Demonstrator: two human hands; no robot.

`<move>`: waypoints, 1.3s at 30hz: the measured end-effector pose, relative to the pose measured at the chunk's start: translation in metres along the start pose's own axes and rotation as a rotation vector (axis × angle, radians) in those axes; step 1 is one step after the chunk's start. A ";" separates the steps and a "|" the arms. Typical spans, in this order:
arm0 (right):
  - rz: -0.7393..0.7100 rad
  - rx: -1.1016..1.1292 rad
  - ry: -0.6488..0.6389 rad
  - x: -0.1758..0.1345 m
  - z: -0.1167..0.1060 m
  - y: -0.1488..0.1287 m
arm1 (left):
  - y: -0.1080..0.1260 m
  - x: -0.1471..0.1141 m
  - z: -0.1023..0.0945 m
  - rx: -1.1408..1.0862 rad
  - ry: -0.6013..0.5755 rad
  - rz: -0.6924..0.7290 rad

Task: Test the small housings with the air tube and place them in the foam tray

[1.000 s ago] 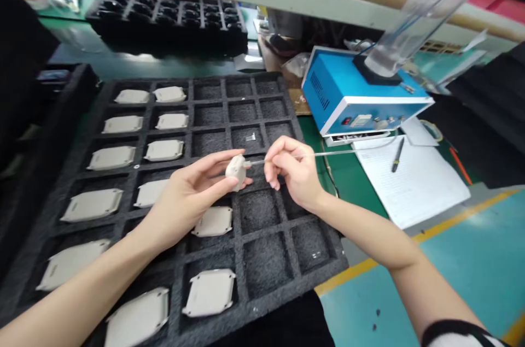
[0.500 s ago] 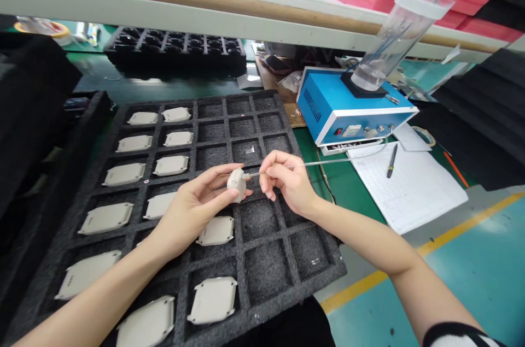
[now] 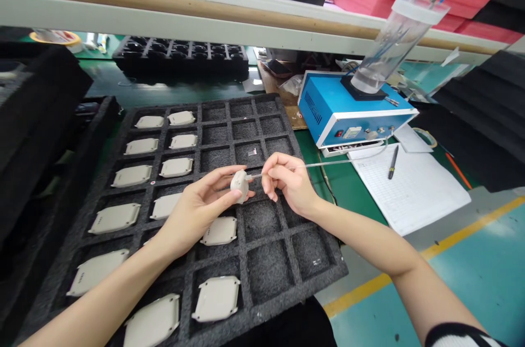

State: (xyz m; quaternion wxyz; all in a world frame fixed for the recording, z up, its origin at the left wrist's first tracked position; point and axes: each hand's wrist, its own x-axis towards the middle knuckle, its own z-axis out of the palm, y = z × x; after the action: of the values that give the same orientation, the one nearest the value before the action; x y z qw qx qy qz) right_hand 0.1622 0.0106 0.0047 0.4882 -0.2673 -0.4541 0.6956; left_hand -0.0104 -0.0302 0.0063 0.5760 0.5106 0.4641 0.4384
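My left hand [image 3: 205, 205] grips a beige watch case [image 3: 239, 185] by its edges, tilted on its side above the foam tray. Clear tubing [image 3: 330, 163] runs to my right hand [image 3: 289, 180], which pinches it near its end. The tube's tip meets the side of the case; whether it goes in, I cannot tell. Below both hands lies the black foam tray [image 3: 266, 273] with square compartments. Several more beige cases [image 3: 216, 299] lie flat in its left and middle columns.
A blue machine [image 3: 353, 109] with a clear cylinder [image 3: 381, 52] on top stands back right; the tubing leads to its front. Beside it are a paper sheet [image 3: 414, 194] and a pen [image 3: 393, 162]. A shelf beam [image 3: 197, 22] crosses behind. More black trays [image 3: 36, 139] stack at left.
The view has shifted slightly, so the tray and objects sit a little further right and lower. Both hands keep their hold, the tube tip still at the case.
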 end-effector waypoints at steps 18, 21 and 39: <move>0.007 0.004 0.000 0.000 0.001 -0.001 | -0.001 0.000 -0.002 -0.005 -0.016 0.011; 0.007 0.005 0.000 0.000 0.000 -0.001 | 0.000 0.000 -0.001 -0.004 -0.012 0.010; 0.019 -0.015 0.005 0.000 0.001 -0.002 | 0.001 -0.001 0.000 0.010 0.000 0.000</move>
State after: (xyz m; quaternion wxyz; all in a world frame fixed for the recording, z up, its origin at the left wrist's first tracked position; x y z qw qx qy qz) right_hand 0.1623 0.0100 0.0067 0.4807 -0.2773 -0.4554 0.6962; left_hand -0.0109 -0.0309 0.0075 0.5734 0.5135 0.4664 0.4359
